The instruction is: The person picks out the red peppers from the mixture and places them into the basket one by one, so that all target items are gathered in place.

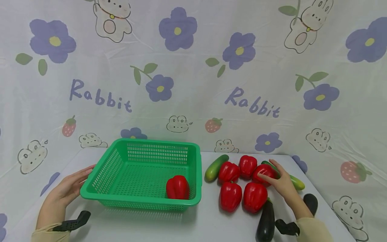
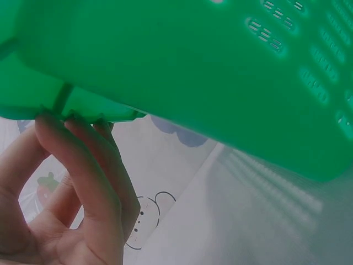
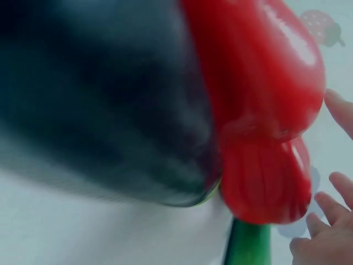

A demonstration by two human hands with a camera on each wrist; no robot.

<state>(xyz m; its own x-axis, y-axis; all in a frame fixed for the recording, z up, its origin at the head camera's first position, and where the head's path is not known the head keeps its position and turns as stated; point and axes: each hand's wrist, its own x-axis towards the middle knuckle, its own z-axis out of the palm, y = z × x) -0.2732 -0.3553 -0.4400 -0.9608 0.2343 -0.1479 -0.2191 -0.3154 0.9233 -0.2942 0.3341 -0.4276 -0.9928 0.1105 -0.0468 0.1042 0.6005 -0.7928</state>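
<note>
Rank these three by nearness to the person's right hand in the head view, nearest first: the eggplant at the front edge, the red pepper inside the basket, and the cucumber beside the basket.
1. Eggplant: front, just below the right hand.
2. Cucumber: left of the pepper cluster, beside the basket.
3. Red pepper: inside the basket, farthest left.

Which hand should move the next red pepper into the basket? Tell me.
Right. The right hand already rests on a red pepper in the cluster beside the green basket. The left hand touches the basket's far-left rim, steadying it, away from the peppers.
</note>
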